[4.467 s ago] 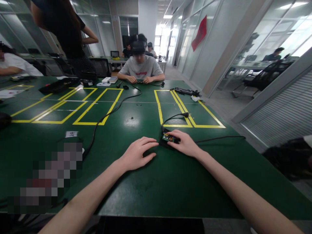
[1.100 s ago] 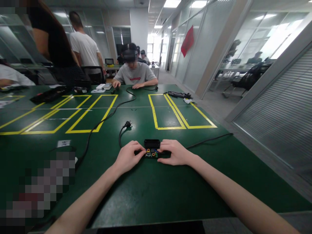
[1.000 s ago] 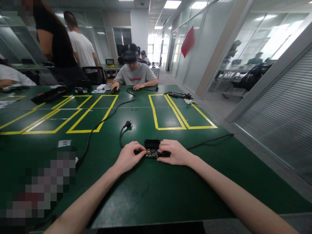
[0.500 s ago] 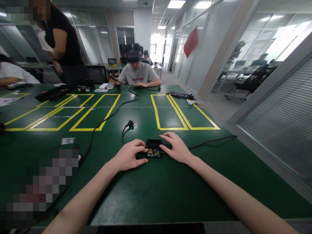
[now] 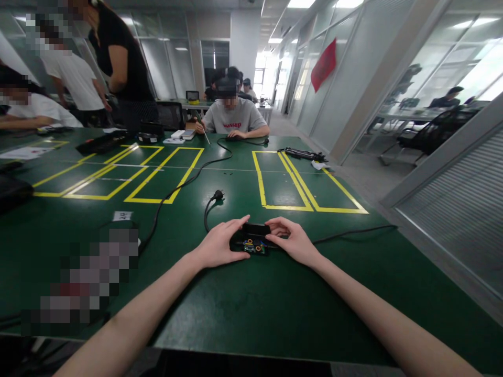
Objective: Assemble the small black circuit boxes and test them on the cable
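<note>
A small black case (image 5: pixel 240 245) lies on the green table, its circuit board (image 5: pixel 253 246) with copper-coloured coils and wires exposed. Behind the board stands the black cover (image 5: pixel 256 229), tilted up. My left hand (image 5: pixel 220 243) curves around the left end, fingers stretched and apart from the thumb; its fingertip is by the cover's upper left corner, the thumb near the case's front edge. At the cover's right end my right hand (image 5: pixel 293 240) has thumb and curled fingers closed on it. A black cable (image 5: pixel 353 230) runs off rightward from beneath my right hand.
A black plug (image 5: pixel 218 196) on a short cable lies behind my left hand. A long black cable (image 5: pixel 157 209) crosses the table at left. Yellow tape (image 5: pixel 261 186) marks the tabletop, with a folded tripod (image 5: pixel 304 154) farther back. Across the table sits a person (image 5: pixel 236 115).
My right hand has curled its fingers and closed on the cover's right end, which looks raised a little more. My left fingers have stretched toward the cover. The view has shifted slightly left.
</note>
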Demonstrator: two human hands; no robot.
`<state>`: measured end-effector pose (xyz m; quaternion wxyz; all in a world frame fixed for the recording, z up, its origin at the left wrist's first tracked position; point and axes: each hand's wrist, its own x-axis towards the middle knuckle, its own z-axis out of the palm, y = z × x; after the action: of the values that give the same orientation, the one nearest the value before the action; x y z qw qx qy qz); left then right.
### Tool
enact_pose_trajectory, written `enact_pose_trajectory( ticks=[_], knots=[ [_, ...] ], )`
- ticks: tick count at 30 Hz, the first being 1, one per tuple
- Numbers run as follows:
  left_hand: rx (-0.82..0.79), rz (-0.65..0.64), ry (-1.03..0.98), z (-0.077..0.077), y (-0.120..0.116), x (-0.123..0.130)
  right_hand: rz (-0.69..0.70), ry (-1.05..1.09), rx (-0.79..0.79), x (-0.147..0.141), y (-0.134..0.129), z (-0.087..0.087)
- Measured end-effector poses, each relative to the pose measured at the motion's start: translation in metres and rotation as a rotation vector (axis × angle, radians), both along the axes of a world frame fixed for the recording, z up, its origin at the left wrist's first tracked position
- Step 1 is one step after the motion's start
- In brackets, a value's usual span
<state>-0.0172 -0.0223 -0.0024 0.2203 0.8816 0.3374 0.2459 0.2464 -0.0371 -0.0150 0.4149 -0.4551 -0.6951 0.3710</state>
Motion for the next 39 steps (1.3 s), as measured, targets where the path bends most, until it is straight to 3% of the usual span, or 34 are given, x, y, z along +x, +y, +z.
enact_pose_trajectory(
  ticks=[19,39],
  knots=[
    [0.009,-0.016,-0.080,0.005,-0.004,0.001,0.029,-0.012,0.036,-0.002,0.001,-0.003],
    [-0.010,-0.025,-0.118,0.010,-0.007,0.004,0.247,-0.421,0.426,-0.001,-0.009,0.015]
  ],
)
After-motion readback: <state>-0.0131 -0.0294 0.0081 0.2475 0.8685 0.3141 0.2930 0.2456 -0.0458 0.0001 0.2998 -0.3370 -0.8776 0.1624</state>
